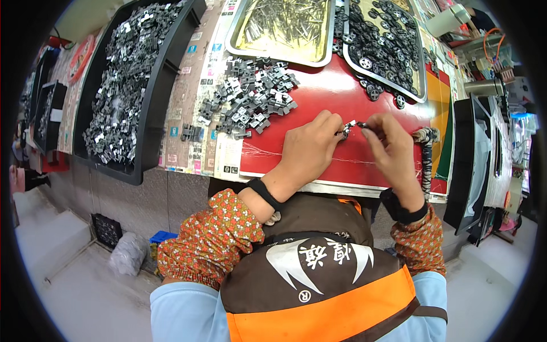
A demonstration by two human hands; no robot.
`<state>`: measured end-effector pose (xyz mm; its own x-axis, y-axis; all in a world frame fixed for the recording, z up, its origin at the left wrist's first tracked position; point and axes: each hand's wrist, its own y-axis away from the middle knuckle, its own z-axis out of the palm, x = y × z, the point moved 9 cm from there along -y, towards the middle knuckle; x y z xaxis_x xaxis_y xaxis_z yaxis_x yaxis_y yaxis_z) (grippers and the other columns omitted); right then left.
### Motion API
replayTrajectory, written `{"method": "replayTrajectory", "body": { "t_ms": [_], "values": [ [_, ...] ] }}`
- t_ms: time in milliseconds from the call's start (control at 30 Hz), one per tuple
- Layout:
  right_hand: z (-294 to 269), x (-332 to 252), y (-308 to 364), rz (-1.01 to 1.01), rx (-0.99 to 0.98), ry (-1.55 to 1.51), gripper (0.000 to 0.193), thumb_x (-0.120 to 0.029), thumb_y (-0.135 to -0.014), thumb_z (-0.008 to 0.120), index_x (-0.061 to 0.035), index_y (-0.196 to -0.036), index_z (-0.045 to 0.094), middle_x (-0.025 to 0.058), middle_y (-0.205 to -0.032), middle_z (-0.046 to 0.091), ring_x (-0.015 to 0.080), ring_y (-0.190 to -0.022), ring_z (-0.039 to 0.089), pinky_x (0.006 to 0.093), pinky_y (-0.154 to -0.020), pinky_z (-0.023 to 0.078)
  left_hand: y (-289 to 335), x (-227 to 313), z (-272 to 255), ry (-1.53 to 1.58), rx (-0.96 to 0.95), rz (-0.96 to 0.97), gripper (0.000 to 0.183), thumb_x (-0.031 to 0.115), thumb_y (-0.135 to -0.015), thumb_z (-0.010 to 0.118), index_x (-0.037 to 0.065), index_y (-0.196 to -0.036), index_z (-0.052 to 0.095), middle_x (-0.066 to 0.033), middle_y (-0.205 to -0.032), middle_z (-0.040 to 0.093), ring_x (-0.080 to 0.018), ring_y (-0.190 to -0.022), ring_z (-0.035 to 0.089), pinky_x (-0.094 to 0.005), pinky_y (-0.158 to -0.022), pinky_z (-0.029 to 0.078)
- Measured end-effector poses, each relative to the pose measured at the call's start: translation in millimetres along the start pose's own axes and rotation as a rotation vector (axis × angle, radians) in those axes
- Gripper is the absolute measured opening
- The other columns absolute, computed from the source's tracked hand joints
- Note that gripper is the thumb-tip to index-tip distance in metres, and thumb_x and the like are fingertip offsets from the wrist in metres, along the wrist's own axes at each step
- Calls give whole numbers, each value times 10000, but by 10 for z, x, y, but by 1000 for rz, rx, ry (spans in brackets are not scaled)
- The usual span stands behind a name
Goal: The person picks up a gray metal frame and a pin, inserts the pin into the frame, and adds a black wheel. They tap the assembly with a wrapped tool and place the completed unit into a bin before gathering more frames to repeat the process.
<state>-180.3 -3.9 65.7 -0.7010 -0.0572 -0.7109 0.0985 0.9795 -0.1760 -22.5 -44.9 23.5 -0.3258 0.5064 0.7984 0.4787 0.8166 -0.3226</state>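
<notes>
Over the red board [273, 157], my left hand [310, 148] is closed around a small grey-and-silver part [349, 126], like those in the loose pile [250, 97] beside it. My right hand [393, 148] pinches a small dark piece [361, 125] between thumb and finger, close to that part. Its exact kind is too small to tell. Beyond the hands stand a metal tray of thin metal pins [285, 28] and a metal tray [422, 85] of small black wheels [393, 45]. A few wheels lie on the board at that tray's near edge.
A long black bin [149, 114] full of grey parts stands at the left. To the right of my right hand lies a tape-wrapped tool [426, 139]. A black crate [464, 165] stands past the table's right edge. Clear plastic bagging [128, 253] sits on the floor.
</notes>
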Motion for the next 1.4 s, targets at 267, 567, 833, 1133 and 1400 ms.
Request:
{"method": "replayTrajectory", "body": {
  "t_ms": [267, 567, 833, 1133, 1400],
  "values": [
    [182, -75, 121, -8, 52, 35, 166, 50, -957, 686, 16, -1118, 663, 112, -945, 695, 182, -780, 697, 295, -722, 559, 40, -71, 49, 23, 17, -6, 132, 105, -940, 707, 92, -1016, 600, -77, -944, 643, -339, -801, 689, -453, -644, 531],
    [200, -189, 139, -55, 36, 145, 169, 62, -943, 686, 10, -1103, 664, 128, -961, 695, 225, -802, 707, 310, -716, 562, 42, -83, 71, 25, 7, -10, 131, 113, -950, 686, 94, -1022, 579, -85, -931, 627, -343, -785, 685, -468, -623, 515],
    [269, -522, 198, -423, 78, 549, 250, 52, -852, 714, 14, -1097, 679, 158, -1075, 686, 325, -901, 705, 388, -754, 596, 46, -77, 53, 30, 4, -13, 152, 116, -947, 692, 92, -1030, 568, -91, -934, 620, -357, -773, 676, -479, -613, 509],
    [459, -682, 288, -646, 31, 780, 288, 45, -798, 696, 88, -1083, 687, 212, -1120, 676, 348, -948, 702, 398, -782, 615, 46, -76, 66, 18, 8, 9, 174, 120, -936, 704, 90, -1028, 559, -95, -928, 612, -355, -773, 676, -479, -606, 511],
    [340, -496, 261, -511, -86, 540, 228, 79, -742, 684, 12, -952, 628, 154, -1007, 667, 330, -875, 679, 410, -719, 573, 33, -34, 55, 1, 4, 13, 149, 38, -912, 653, 101, -1019, 571, -91, -917, 603, -349, -742, 668, -471, -585, 504]
  ]
}}
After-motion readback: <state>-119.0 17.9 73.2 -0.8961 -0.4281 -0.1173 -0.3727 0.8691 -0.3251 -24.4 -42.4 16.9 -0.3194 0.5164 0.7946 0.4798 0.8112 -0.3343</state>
